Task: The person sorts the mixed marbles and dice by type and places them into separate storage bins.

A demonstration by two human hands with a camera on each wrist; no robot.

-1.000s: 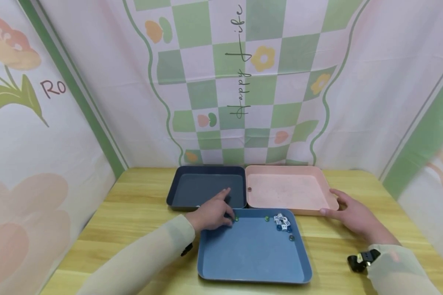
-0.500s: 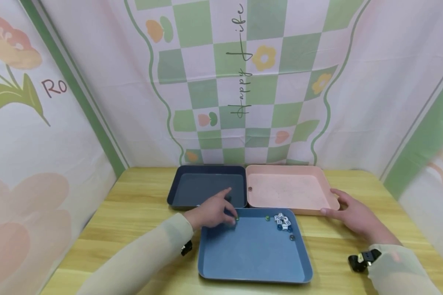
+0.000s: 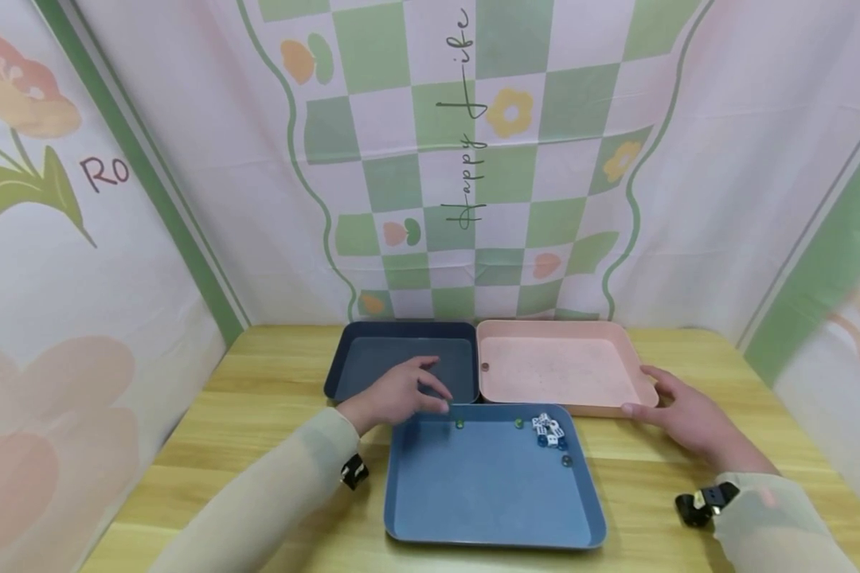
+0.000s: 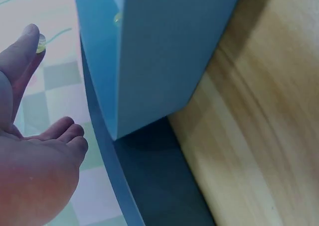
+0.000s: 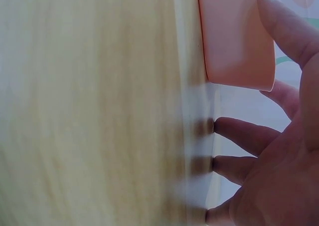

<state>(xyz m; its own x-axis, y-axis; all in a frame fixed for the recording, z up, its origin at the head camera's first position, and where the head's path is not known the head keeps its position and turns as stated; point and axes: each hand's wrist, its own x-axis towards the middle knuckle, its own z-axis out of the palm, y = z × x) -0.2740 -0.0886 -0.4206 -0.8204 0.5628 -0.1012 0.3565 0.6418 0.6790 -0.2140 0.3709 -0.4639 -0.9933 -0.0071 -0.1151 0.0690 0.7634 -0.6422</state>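
Observation:
My left hand [image 3: 394, 390] hovers over the front edge of the dark navy tray [image 3: 344, 342], near the blue tray's back rim. Between its thumb and index finger it pinches a small, clear yellowish marble [image 4: 41, 44]; the other fingers curl loosely. My right hand [image 3: 688, 414] holds the front right corner of the pink tray [image 3: 566, 366], thumb at the front wall and index finger round the side. Its other fingertips touch the table. In the blue tray [image 3: 487, 493] lie two green marbles [image 3: 519, 423], white dice-like cubes [image 3: 545, 424], blue marbles [image 3: 562, 446] and a grey marble [image 3: 567, 461].
A small brownish marble [image 3: 484, 367] sits at the pink tray's left side. The three trays stand close together on a wooden table [image 3: 258, 382]. A patterned cloth [image 3: 444, 175] hangs behind, with more cloth at both sides.
My left hand has lifted out of the blue tray's back left corner and moved left, toward the navy tray, with a marble pinched. My right hand stays at the pink tray's corner.

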